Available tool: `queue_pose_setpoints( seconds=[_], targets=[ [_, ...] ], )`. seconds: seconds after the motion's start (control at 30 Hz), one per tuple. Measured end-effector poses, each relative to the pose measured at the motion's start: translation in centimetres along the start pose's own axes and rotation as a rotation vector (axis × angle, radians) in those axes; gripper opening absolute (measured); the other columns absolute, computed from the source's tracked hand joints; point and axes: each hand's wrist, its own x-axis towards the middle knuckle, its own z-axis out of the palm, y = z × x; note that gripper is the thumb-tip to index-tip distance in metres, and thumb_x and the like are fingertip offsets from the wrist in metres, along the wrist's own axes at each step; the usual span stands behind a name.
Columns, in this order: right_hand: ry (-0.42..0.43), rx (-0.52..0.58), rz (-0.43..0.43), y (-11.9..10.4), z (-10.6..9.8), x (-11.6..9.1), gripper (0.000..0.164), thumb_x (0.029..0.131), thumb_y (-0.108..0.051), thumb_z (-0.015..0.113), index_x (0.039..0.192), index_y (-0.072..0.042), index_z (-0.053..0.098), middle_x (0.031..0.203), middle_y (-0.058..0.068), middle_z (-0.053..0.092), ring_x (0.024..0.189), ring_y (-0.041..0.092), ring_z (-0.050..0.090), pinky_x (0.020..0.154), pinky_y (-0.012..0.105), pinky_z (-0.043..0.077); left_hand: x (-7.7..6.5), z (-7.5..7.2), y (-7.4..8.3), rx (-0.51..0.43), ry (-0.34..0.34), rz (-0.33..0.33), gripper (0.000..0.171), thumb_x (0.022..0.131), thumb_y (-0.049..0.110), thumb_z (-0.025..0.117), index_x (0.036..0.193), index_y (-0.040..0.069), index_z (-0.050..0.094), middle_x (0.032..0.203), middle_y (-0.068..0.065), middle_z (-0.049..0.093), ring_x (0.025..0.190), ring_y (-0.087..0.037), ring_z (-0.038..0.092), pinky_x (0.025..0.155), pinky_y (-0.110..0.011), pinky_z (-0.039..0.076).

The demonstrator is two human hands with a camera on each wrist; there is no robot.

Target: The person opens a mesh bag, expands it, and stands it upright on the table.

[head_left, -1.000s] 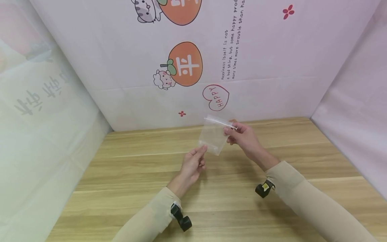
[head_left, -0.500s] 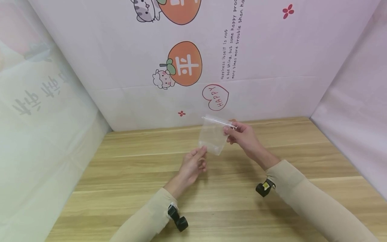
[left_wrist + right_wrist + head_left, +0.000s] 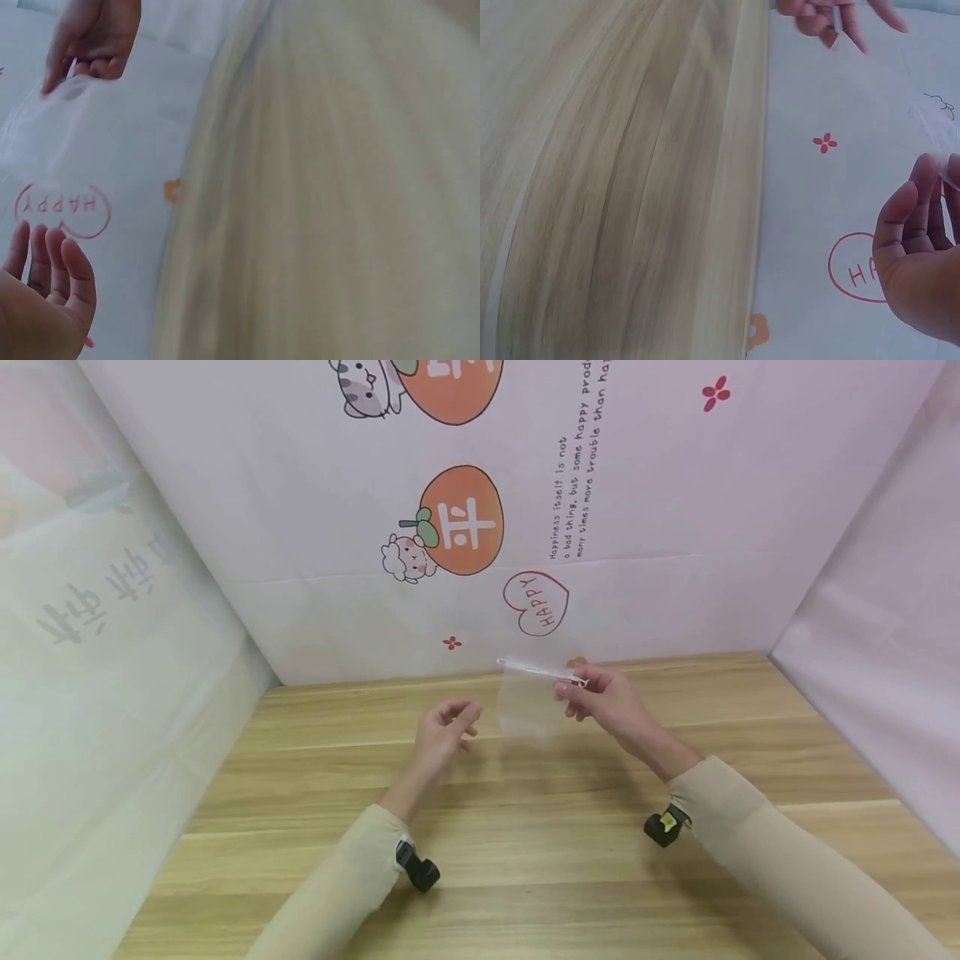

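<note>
A clear plastic zip bag (image 3: 527, 708) with a white strip along its top edge hangs over the far part of the table. My right hand (image 3: 611, 703) pinches its upper right corner between thumb and fingers; the right wrist view shows the bag (image 3: 932, 120) above that hand's fingertips. To the left of the bag, my left hand (image 3: 442, 733) is apart from it, fingers loosely bent around nothing. In the left wrist view the left hand (image 3: 54, 296) has its fingers spread a little, below the bag (image 3: 45, 131).
The wood-grain table (image 3: 525, 860) ends at a white printed cloth (image 3: 660, 527) hanging behind it. More pale cloth walls (image 3: 112, 693) stand on the left and right sides. Both wrists carry small black cameras.
My left hand has let go of the bag's lower left corner and moved left and up. The bag now hangs from my right hand, which stays nearly in place.
</note>
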Motion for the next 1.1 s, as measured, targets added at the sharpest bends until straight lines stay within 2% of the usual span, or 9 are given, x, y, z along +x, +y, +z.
queue_pose_setpoints(
  seconds=[0.1, 0.17, 0.37, 0.53, 0.63, 0.8, 0.97, 1.1],
  targets=[
    [-0.018, -0.092, -0.025, 0.2, -0.1, -0.1, 0.022, 0.094, -0.018, 0.073, 0.101, 0.002, 0.067, 0.08, 0.003, 0.069, 0.069, 0.016, 0.064, 0.064, 0.028, 0.055, 0.6, -0.4, 0.9, 0.087, -0.034, 0.119, 0.039, 0.093, 0.025, 0.074, 0.124, 0.002, 0.067, 0.112, -0.011, 0.069, 0.093, -0.024, 0.063, 0.068, -0.027, 0.054],
    [-0.028, -0.14, -0.033, 0.3, -0.1, -0.2, 0.021, 0.094, -0.018, 0.074, 0.1, 0.002, 0.069, 0.079, 0.006, 0.068, 0.071, 0.02, 0.065, 0.064, 0.03, 0.055, 0.9, -0.4, 1.4, 0.115, -0.067, 0.162, 0.039, 0.092, 0.024, 0.076, 0.125, 0.004, 0.068, 0.116, -0.012, 0.068, 0.097, -0.027, 0.063, 0.068, -0.025, 0.052],
    [-0.067, -0.189, -0.056, 0.5, -0.2, -0.6, 0.019, 0.093, -0.017, 0.074, 0.096, 0.001, 0.069, 0.079, 0.011, 0.066, 0.073, 0.024, 0.064, 0.065, 0.033, 0.054, 0.8, 0.6, 2.2, 0.18, -0.145, 0.205, 0.041, 0.088, 0.021, 0.081, 0.126, 0.011, 0.07, 0.118, -0.008, 0.068, 0.099, -0.023, 0.062, 0.073, -0.027, 0.053],
    [-0.08, -0.197, -0.077, 0.8, -0.2, -0.7, 0.018, 0.093, -0.017, 0.074, 0.096, 0.001, 0.068, 0.078, 0.007, 0.066, 0.073, 0.025, 0.064, 0.064, 0.029, 0.052, 0.9, 1.0, 1.8, 0.186, -0.129, 0.247, 0.03, 0.089, 0.022, 0.079, 0.116, 0.01, 0.073, 0.103, -0.002, 0.071, 0.09, -0.018, 0.062, 0.07, -0.026, 0.052],
    [-0.087, -0.207, -0.079, 0.9, -0.2, -0.8, 0.02, 0.094, -0.017, 0.074, 0.096, 0.001, 0.068, 0.079, 0.008, 0.067, 0.072, 0.019, 0.063, 0.064, 0.029, 0.053, 0.9, 1.1, 1.5, 0.179, -0.112, 0.273, 0.024, 0.09, 0.023, 0.079, 0.108, 0.007, 0.075, 0.098, -0.002, 0.072, 0.087, -0.017, 0.063, 0.069, -0.025, 0.051],
    [-0.102, -0.213, -0.064, 1.6, -0.2, -0.9, 0.019, 0.094, -0.018, 0.073, 0.097, 0.0, 0.068, 0.081, 0.012, 0.068, 0.072, 0.015, 0.062, 0.066, 0.028, 0.053, 0.8, 1.1, 1.0, 0.159, -0.101, 0.276, 0.021, 0.089, 0.021, 0.079, 0.099, 0.004, 0.076, 0.096, -0.001, 0.073, 0.087, -0.017, 0.063, 0.07, -0.025, 0.051],
    [-0.108, -0.203, -0.074, 2.3, -0.1, -0.8, 0.018, 0.093, -0.013, 0.073, 0.101, 0.003, 0.069, 0.083, 0.007, 0.069, 0.076, 0.024, 0.065, 0.067, 0.032, 0.056, 0.5, 1.4, 0.9, 0.147, -0.091, 0.254, 0.016, 0.09, 0.011, 0.077, 0.098, -0.002, 0.075, 0.093, -0.003, 0.073, 0.085, -0.013, 0.061, 0.07, -0.023, 0.05],
    [-0.118, -0.194, -0.081, 2.6, 0.0, -1.0, 0.018, 0.093, -0.01, 0.072, 0.104, 0.004, 0.069, 0.086, 0.007, 0.069, 0.077, 0.024, 0.065, 0.067, 0.032, 0.056, 0.3, 1.4, 1.0, 0.165, -0.104, 0.23, 0.014, 0.091, 0.005, 0.075, 0.099, -0.006, 0.073, 0.093, -0.008, 0.072, 0.083, -0.013, 0.06, 0.068, -0.023, 0.048]
  ],
)
